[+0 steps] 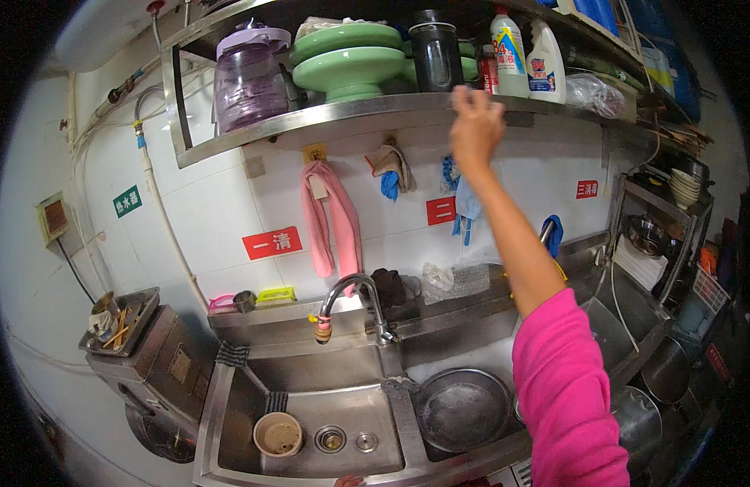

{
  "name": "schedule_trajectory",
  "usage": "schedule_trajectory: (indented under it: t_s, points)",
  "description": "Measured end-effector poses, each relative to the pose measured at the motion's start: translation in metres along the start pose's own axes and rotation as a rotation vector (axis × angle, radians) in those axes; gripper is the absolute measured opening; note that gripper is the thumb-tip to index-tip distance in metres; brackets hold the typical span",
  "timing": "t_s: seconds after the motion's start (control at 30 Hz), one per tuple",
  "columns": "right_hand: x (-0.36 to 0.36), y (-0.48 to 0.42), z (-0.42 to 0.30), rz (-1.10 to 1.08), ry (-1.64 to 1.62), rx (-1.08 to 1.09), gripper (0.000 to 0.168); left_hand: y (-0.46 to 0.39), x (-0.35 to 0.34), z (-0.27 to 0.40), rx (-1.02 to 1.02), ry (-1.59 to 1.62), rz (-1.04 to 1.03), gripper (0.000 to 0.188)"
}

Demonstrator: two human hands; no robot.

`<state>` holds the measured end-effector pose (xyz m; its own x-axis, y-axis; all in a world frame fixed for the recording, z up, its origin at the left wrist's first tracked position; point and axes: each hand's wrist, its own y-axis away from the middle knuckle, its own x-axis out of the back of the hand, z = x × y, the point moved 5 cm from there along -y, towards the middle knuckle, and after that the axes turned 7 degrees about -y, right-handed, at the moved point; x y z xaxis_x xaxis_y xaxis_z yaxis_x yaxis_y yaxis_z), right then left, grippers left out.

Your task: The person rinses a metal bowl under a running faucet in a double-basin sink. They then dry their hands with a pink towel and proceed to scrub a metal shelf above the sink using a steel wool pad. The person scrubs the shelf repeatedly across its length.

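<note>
My right hand (477,129), on an outstretched arm in a pink sleeve, is raised to the front edge of the stainless steel shelf (350,114). Its fingers are blurred, and I cannot tell whether they hold anything. Just behind the fingertips stands a dark canister (436,59). To its right are a red can (488,70), a clear bottle of disinfectant (509,58) and a white spray bottle (546,67). Only a sliver of my left hand (349,481) shows at the front rim of the left sink basin (338,426); its fingers are mostly hidden.
Green plates (349,67) and a purple jug (251,82) share the shelf. Below, a pink towel (331,219) hangs above the curved faucet (357,283). A beige tub (278,434) sits in the left basin, a large metal bowl (463,409) in the middle one.
</note>
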<state>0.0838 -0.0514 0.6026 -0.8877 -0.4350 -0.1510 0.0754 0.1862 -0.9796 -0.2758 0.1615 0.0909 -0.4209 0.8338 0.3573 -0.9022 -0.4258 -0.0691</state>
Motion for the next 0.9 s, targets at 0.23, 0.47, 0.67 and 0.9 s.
schedule_trajectory:
  t_s: [0.23, 0.47, 0.67, 0.9]
  points:
    - [0.006, -0.004, 0.036, -0.063, 0.038, 0.032, 0.046, -0.02, -0.006, -0.011, -0.03, -0.405, -0.11, 0.024]
    - [-0.003, 0.006, -0.028, -0.098, -0.07, 0.098, 0.041, -0.017, -0.014, -0.005, -0.218, -0.462, -0.036, 0.02]
    - [0.014, -0.004, 0.045, -0.058, 0.049, 0.03, 0.042, -0.021, -0.003, 0.015, -0.367, -0.393, 0.048, 0.02]
    - [-0.006, 0.005, -0.02, -0.063, -0.08, 0.161, 0.041, -0.013, -0.011, 0.032, -0.383, -0.443, 0.008, 0.018]
